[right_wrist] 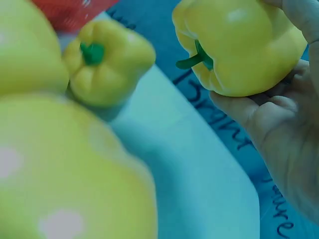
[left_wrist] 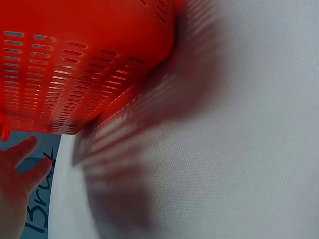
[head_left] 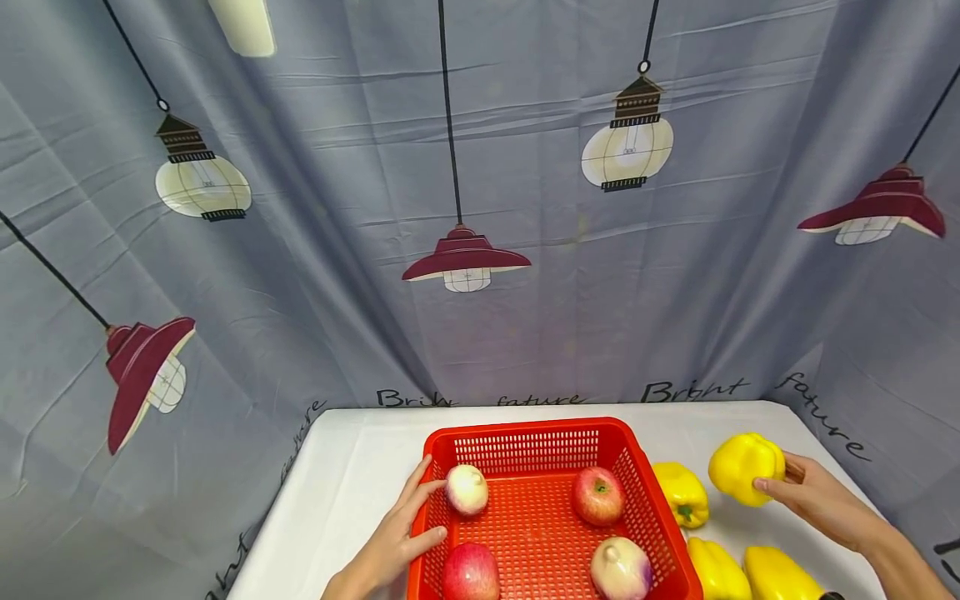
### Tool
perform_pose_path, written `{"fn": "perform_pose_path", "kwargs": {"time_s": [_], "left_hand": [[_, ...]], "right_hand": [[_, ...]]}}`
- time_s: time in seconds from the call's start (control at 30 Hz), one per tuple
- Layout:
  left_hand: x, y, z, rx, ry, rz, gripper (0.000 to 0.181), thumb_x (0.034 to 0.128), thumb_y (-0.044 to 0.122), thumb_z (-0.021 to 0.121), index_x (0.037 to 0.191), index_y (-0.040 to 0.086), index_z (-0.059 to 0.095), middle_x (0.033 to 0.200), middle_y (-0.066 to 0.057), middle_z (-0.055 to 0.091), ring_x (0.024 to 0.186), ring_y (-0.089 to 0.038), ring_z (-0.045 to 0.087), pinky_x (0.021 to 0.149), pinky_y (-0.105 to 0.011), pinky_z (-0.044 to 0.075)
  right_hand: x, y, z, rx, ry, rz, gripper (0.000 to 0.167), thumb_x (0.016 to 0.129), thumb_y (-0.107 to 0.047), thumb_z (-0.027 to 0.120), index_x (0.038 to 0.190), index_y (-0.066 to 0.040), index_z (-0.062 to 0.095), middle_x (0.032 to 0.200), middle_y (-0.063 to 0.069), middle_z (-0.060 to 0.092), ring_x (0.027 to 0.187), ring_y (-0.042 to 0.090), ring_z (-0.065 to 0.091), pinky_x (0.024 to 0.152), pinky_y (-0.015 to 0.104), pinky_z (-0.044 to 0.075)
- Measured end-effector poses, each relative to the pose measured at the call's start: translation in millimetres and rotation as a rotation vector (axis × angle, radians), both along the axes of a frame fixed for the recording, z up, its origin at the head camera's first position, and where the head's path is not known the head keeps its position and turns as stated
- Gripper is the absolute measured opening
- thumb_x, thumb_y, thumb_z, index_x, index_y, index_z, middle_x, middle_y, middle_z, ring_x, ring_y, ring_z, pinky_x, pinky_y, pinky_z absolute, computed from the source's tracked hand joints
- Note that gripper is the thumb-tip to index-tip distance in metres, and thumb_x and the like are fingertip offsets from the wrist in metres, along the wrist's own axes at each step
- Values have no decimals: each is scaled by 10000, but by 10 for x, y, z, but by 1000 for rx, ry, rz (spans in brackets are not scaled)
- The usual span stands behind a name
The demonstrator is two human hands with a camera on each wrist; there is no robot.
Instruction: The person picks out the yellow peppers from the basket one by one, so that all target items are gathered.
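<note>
My right hand (head_left: 832, 500) grips a yellow bell pepper (head_left: 746, 468) above the right side of the table. In the right wrist view its green stem points left, and the thumb and fingers are around its body. My left hand (head_left: 397, 533) rests at the left rim of a red plastic basket (head_left: 525, 533), fingers extended and spread. Two onions (head_left: 467, 490) and two red apples (head_left: 598, 497) lie apart in the basket. In the left wrist view the fingers (left_wrist: 37, 174) show beside the basket's slotted wall.
Right of the basket, more yellow bell peppers (head_left: 682, 493) lie on the white table (head_left: 360, 450); the nearest are cut by the bottom edge. A small dark object (head_left: 831, 596) shows at that edge. A grey curtain (head_left: 315, 167) printed with lamps hangs behind.
</note>
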State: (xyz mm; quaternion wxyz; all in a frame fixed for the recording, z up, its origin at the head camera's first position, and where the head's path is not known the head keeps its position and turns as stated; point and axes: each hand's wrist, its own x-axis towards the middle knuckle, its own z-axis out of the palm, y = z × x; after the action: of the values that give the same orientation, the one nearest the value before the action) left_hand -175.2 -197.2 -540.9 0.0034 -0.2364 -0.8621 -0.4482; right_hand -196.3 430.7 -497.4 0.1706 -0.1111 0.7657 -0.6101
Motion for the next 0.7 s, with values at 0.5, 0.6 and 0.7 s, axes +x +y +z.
{"fn": "perform_pose_path", "kwargs": {"time_s": [0.5, 0.6, 0.7], "left_hand": [[21, 19, 32, -22, 64, 7, 540, 945, 280, 665, 1448, 146, 522, 1685, -56, 124, 1499, -377, 173, 1035, -725, 298], [15, 16, 34, -20, 58, 3, 538, 944, 281, 667, 1447, 153, 524, 1686, -50, 121, 1498, -375, 174, 1035, -721, 303], [14, 12, 40, -16, 56, 3, 540, 941, 279, 671, 1445, 149, 529, 1685, -51, 121, 1497, -378, 172, 1035, -721, 302]], "right_hand": [[48, 30, -285, 240, -91, -38, 699, 1025, -205, 563, 1379, 308, 247, 1255, 174, 611, 1020, 87, 598, 838, 233, 522], [44, 25, -298, 269, -100, -30, 693, 1023, -224, 570, 1371, 302, 281, 1247, 178, 619, 1016, 123, 598, 824, 236, 520], [31, 19, -309, 293, -111, -6, 696, 1022, -238, 572, 1377, 292, 293, 1267, 201, 608, 1035, 159, 588, 819, 239, 518]]}}
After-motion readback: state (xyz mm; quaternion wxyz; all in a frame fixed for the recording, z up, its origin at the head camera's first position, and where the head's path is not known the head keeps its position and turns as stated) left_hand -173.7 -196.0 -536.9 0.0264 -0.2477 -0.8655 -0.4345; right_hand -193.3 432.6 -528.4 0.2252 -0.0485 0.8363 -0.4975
